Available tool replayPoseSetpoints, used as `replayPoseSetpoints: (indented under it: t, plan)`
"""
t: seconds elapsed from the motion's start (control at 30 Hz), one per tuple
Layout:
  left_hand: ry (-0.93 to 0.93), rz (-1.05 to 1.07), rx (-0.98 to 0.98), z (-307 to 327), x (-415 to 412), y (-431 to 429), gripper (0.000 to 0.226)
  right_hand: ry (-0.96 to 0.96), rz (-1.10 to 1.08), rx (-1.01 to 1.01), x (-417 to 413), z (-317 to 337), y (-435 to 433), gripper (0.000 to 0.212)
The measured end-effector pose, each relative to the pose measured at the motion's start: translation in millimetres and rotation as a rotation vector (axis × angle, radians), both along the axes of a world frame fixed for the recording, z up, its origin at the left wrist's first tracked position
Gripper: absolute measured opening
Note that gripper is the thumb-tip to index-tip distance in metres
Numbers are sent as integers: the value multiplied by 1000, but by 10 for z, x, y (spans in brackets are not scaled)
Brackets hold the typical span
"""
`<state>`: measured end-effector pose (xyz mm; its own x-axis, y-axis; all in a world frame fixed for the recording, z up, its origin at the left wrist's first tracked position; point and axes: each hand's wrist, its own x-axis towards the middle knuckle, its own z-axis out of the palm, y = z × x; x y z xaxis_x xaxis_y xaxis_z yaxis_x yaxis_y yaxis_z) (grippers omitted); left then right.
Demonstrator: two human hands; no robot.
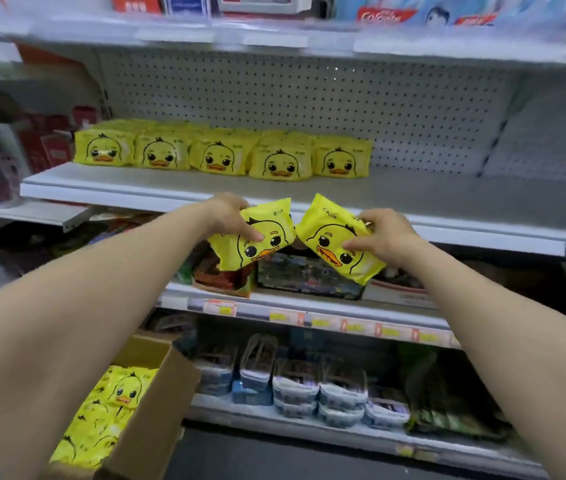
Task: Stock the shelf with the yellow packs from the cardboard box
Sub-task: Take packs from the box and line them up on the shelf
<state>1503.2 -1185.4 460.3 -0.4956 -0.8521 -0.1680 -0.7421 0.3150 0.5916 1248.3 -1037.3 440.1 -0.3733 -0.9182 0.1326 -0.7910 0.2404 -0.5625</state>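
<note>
Clamped on one yellow pack apiece, my left hand (227, 216) and right hand (383, 233) are holding the left pack (257, 244) and right pack (330, 237) tilted, close together, in front of the shelf (413, 199). Shelved packs (221, 155) are standing in a row on it, and boxed packs (101, 417) are lying in the cardboard box (157, 410) below.

Row of packs (219, 157) on the shelf (413, 199), left part, set back near the pegboard (309, 98). In front of the shelf edge: left hand (226, 216) grips left pack (257, 237), right hand (385, 233) grips right pack (333, 237). The two are side by side, tilted, tops leaning apart. Box (157, 410) is bottom left under the left forearm, with more packs (101, 417) in it. Lower shelves (309, 306) are below, behind the held packs.
</note>
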Motion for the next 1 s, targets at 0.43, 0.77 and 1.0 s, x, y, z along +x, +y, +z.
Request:
replayPoseSetpoints:
  t: [0.43,0.77,1.0]
  plan:
    - [-40,-221,-135,389,-1572,-664,99,29,-85,-100,-1125,441,39,22]
    - [-152,-468,-305,453,-2551,-1446,66,120,-96,71,-1758,577,-508,39]
    - [-109,-524,-422,352,-3005,-1948,76,123,-64,152,-1967,673,-897,22]
